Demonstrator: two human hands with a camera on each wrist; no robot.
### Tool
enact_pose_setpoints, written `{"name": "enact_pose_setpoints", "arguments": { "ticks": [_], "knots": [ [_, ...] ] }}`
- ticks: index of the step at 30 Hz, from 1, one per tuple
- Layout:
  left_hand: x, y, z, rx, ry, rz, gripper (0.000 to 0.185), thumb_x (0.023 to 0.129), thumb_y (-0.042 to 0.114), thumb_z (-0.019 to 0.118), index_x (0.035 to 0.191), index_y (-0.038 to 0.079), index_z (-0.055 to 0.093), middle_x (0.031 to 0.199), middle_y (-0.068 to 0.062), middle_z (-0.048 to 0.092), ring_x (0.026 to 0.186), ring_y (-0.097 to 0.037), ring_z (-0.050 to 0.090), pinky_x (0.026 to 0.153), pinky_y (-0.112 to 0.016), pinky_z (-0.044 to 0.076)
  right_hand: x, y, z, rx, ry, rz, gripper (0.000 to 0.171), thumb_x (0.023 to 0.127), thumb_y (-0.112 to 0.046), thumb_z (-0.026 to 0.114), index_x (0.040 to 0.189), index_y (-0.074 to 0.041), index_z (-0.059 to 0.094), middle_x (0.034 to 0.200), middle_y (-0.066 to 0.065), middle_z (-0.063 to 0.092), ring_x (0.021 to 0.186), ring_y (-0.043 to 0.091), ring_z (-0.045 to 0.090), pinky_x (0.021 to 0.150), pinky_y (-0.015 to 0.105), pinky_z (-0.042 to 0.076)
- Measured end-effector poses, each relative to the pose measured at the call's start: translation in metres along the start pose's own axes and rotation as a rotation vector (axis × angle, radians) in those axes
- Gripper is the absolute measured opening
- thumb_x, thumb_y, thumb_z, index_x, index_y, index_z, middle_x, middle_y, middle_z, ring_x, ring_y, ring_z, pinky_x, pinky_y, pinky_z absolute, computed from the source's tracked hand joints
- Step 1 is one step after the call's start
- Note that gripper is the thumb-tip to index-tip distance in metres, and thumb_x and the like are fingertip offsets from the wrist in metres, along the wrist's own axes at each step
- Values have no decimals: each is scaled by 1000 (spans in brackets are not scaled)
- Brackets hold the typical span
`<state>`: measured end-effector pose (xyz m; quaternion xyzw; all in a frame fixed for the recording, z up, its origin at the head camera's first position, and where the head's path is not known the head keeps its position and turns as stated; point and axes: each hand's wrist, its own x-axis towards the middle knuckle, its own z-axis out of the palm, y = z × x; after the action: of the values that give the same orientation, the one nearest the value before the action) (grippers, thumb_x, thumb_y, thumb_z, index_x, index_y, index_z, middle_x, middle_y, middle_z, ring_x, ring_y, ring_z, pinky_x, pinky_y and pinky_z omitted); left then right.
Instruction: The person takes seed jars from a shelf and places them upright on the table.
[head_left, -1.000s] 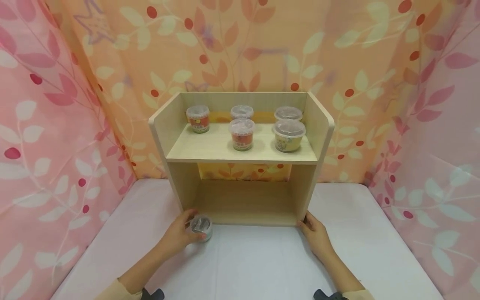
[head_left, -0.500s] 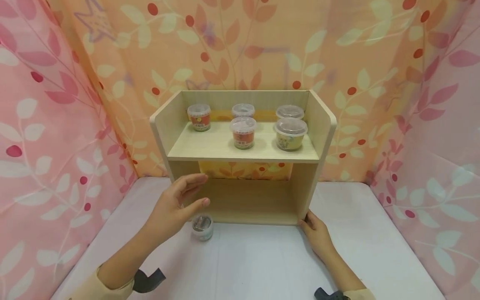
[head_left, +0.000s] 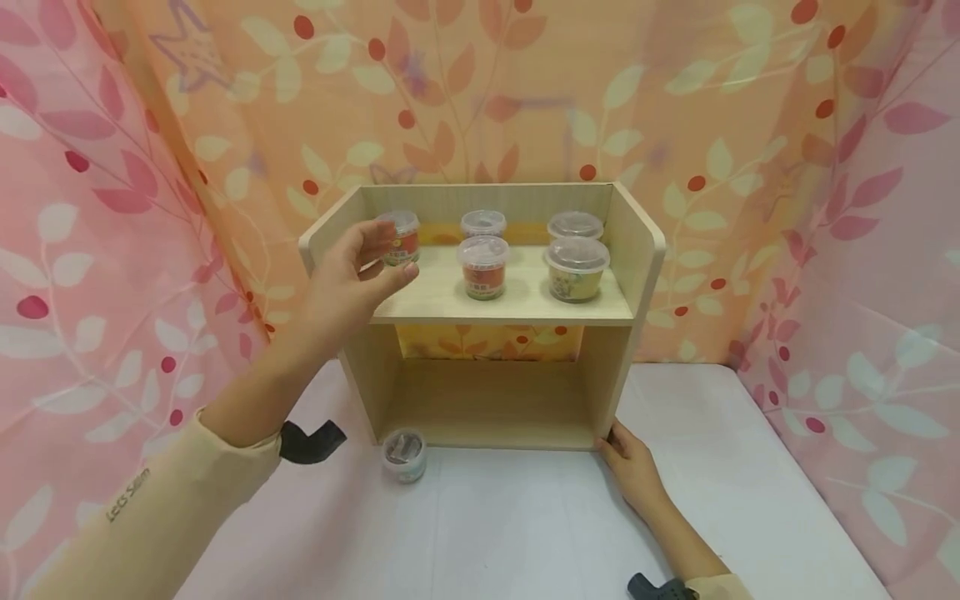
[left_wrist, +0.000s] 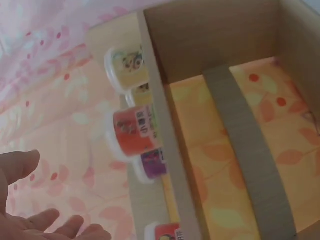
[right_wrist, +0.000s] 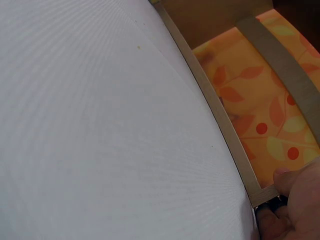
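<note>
Shelf unit (head_left: 431, 292), two-tier, light wood-grain board, stands upright on the far half of the white-covered table (head_left: 517, 533), in front of an orange leaf-print cloth (head_left: 525, 108). A crossbar (left_wrist: 245, 135) spans its back behind the lower compartment. The left hand (head_left: 348, 279) is raised at the left end of the upper tier, thumb and fingers spread apart; in the head view it partly overlaps the left tub, while the left wrist view shows it apart from the tubs. The right hand (head_left: 632, 468) is clamped on the near right bottom corner of the unit, thumb on the bottom board. On the upper tier, at right, stand two wide yellow tubs, a near tub (head_left: 576, 283) and a far tub (head_left: 576, 223), both with clear lids. At center, a red-labeled tub (head_left: 483, 282) stands near, with a purple tub (left_wrist: 152, 162) behind it. At far left stands another red-labeled tub, the left tub (head_left: 406, 242). A small clear lidded tub (head_left: 405, 458) rests on the table just beside the unit's near left corner; its contents are unclear.
</note>
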<state>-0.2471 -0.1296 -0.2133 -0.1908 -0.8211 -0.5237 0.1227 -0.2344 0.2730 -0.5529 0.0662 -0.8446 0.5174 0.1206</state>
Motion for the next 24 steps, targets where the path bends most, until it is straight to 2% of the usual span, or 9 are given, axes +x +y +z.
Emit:
{"name": "enact_pose_setpoints", "arguments": {
  "ticks": [7, 11, 15, 19, 24],
  "knots": [
    [37, 14, -6, 160, 26, -138, 77, 96, 39, 72, 160, 17, 34, 166, -4, 34, 153, -26, 31, 123, -45, 31, -1, -3, 0, -38, 0, 6, 60, 103, -17, 64, 154, 2, 40, 149, 26, 50, 139, 37, 48, 100, 4, 35],
    [59, 13, -7, 133, 39, -208, 79, 97, 45, 69, 162, 24, 29, 170, -2, 23, 157, -22, 20, 125, -46, 28, 0, -2, -2, -57, -2, 6, 61, 103, -16, 64, 155, 3, 39, 149, 26, 50, 139, 38, 48, 101, 4, 34],
    [79, 7, -8, 83, 47, -245, 83, 96, 49, 69, 163, 28, 25, 171, 4, 17, 158, -18, 15, 125, -44, 25, 3, 1, -3, -38, -10, 6, 61, 103, -13, 63, 155, 3, 37, 151, 27, 47, 141, 39, 45, 99, 1, 32],
    [92, -1, -9, 59, 61, -291, 87, 94, 50, 71, 164, 27, 23, 171, 4, 18, 157, -16, 17, 126, -40, 24, 3, 2, -2, -33, -7, 0, 61, 103, -13, 63, 155, 5, 37, 150, 29, 47, 141, 40, 45, 97, 0, 32],
    [100, -13, -7, 21, 60, -339, 91, 95, 45, 71, 165, 19, 18, 172, -1, 17, 157, -18, 18, 127, -37, 22, 0, -6, -1, -22, -6, 5, 59, 103, -8, 61, 153, 9, 36, 150, 31, 45, 140, 41, 44, 98, 0, 32]
  ]
}}
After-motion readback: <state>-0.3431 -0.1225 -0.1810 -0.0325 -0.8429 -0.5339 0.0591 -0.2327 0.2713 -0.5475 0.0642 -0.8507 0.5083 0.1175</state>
